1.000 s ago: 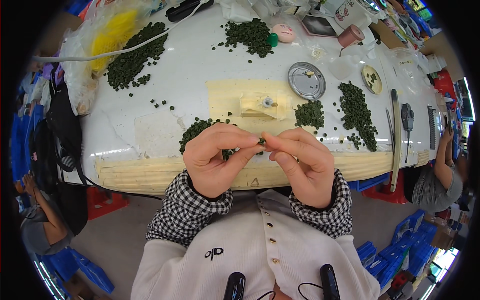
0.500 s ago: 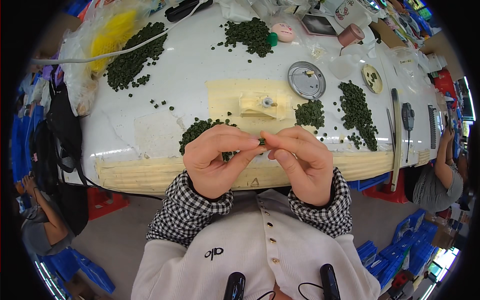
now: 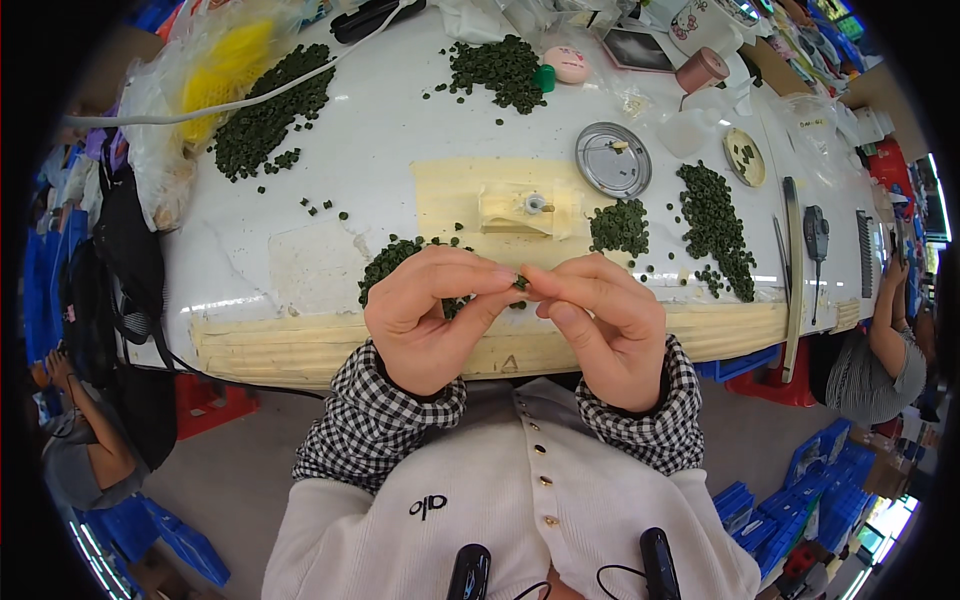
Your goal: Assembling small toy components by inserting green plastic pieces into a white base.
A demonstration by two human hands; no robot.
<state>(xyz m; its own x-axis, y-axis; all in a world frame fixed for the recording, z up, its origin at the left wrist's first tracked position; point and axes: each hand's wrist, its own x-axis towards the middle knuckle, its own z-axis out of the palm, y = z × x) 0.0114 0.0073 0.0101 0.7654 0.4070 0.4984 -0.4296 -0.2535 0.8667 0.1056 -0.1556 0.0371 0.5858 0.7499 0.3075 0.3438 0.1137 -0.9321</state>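
Observation:
My left hand (image 3: pixel 425 315) pinches a small dark green piece (image 3: pixel 521 282) between thumb and forefinger. From the other side, my right hand (image 3: pixel 605 325) touches the same piece with its fingertips, its thumb and fingers bent together. Both hands hover over the table's near edge. Partly behind my left hand lies a pile of similar green pieces (image 3: pixel 385 265). Just beyond the hands, a small block wrapped in yellowish tape (image 3: pixel 505 212), with a little metal fitting (image 3: pixel 537 204), sits on a taped patch. The piece's exact shape is too small to tell.
More green piles lie at far left (image 3: pixel 270 115), far middle (image 3: pixel 500 72) and right (image 3: pixel 715 225). A round metal lid (image 3: pixel 613 165) and a small cream dish (image 3: pixel 744 158) stand right of the block. Tweezers (image 3: pixel 783 250) and a long strip (image 3: pixel 793 280) lie farther right. A white cable (image 3: pixel 250 102) crosses the left.
The small green piece has turned slightly between my fingertips. Both hands stay in nearly the same place.

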